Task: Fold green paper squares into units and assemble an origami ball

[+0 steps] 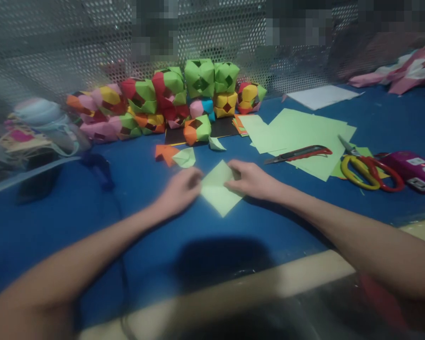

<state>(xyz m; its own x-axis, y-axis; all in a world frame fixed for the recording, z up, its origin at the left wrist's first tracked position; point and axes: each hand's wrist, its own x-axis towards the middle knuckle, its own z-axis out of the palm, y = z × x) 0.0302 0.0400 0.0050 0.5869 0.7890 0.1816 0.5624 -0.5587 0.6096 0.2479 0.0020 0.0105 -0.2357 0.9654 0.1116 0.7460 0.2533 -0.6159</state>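
Note:
A small square of pale green paper (221, 194) is turned corner-up between my hands, just above or on the blue table, with a faint crease across its middle. My left hand (182, 190) pinches its left corner. On the opposite side my right hand (250, 178) grips the right corner, thumb lying over the paper and fingers curled behind it. Just beyond the square are a folded pale green piece (184, 157), a folded orange piece (165, 154) and another small green folded piece (217, 144).
Stacked origami cubes (199, 78) line the back before a perforated metal screen (233, 28). To the right lie green sheets (304, 127), a red utility knife (301, 153), scissors (371, 170) and a purple device (412, 170). A blue glue gun (99, 167) with its cord lies left.

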